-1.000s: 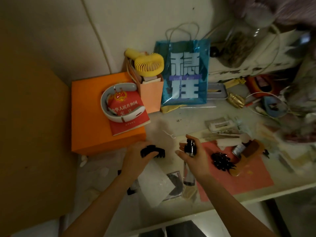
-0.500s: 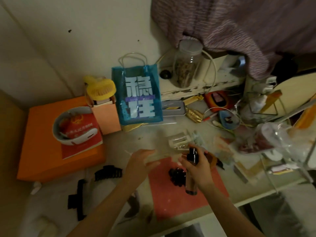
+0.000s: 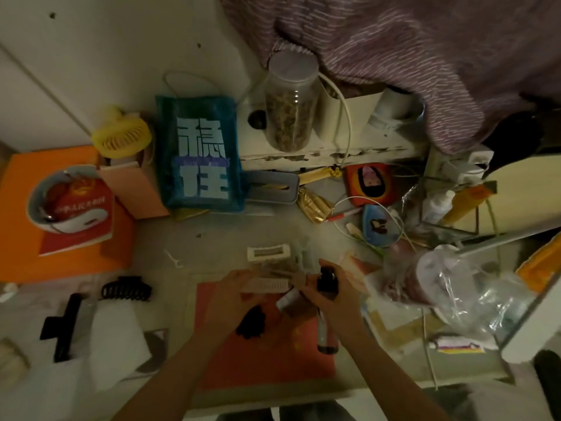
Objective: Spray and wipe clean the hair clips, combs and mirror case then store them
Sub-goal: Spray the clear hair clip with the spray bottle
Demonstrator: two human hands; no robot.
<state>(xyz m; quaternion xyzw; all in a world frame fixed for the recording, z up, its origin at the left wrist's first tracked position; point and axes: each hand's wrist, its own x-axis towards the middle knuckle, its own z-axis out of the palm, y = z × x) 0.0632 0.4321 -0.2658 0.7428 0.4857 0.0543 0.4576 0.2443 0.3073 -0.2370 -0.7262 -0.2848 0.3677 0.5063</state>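
Red paper mat [image 3: 273, 360] lies on the desk as the landmark, with both hands above its far edge. The right hand [image 3: 331, 302] curls around a slim spray bottle [image 3: 326, 329], held upright over the mat's right side, its black nozzle head at the top between thumb and fingers. The left hand [image 3: 233, 296] pinches one end of a pale beige hair clip [image 3: 267, 285], which stretches sideways just above the mat's far edge, its other end close to the bottle's nozzle. On the mat, beneath the left hand, sits a small black claw clip [image 3: 252, 322]. Just beyond the mat's far edge rests a cream rectangular clip [image 3: 268, 253] on the desk. Left of the mat, well apart from it, a large black claw clip [image 3: 126, 290] lies on the desk; farther left still lies a black flat clip [image 3: 62, 326]. A white wipe [image 3: 117, 344] is spread between that flat clip and the mat. Far beyond the mat, a blue gift bag [image 3: 200, 156] stands upright, and an orange box [image 3: 24, 253] sits far to the mat's left.
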